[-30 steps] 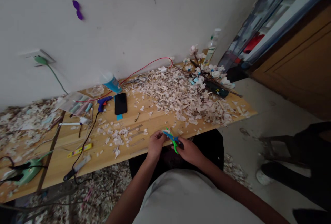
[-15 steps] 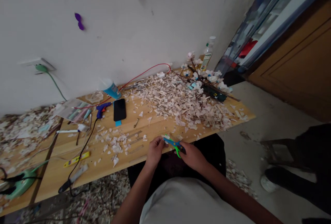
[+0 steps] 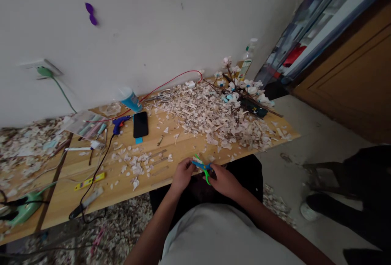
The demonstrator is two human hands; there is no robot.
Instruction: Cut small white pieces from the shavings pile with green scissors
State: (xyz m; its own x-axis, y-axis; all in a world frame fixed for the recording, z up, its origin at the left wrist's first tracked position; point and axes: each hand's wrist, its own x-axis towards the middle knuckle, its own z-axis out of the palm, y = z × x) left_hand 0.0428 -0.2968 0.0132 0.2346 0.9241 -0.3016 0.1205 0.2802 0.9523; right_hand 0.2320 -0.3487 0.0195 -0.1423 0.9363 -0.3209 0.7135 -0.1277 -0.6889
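Note:
My right hand [image 3: 222,179] grips a pair of scissors [image 3: 205,167] with one blue and one green half, its blades parted and pointing left. Beside the blades, just off the table's front edge, my left hand [image 3: 183,172] is closed in a pinch. A small pale piece [image 3: 197,160] shows at its fingertips, between them and the scissors; its exact shape is too small to make out. Past the hands, a wide heap of pale shell-like scraps [image 3: 210,114] covers the back right of the wooden table [image 3: 122,193].
White-blossomed branches [image 3: 244,89] lie on the heap near a bottle [image 3: 246,61]. Left of it are a phone [image 3: 140,124], a blue glue gun [image 3: 120,124], a blue cup [image 3: 132,100], a yellow utility knife [image 3: 90,181] and trailing cords. Another person's dark-clothed leg [image 3: 336,212] is at right.
The scissor blades have spread apart, the green one now standing clear of the blue. Both hands stay close together at the same spot, while the whole view has shifted slightly.

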